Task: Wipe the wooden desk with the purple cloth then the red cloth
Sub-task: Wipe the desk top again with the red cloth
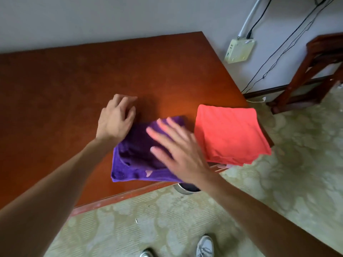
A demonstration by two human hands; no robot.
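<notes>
Rumpled purple terry cloth (141, 154) at near edge of brown wooden tabletop (74, 86), folded red cloth (230, 134) just beside. Left hand (116, 119) loosely curled, empty; right hand (178, 145) open, blurred, over it. Press flat, sweep broadly.

Pale grey wall (92, 19), patterned green carpet (297, 145), dark wooden chair (304, 75), dangling cables (289, 39)

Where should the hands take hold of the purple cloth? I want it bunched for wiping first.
Probably from above, at the middle of the purple cloth: it lies flat and rumpled on the desk, with loose folds to gather. The right hand is already over it.
</notes>
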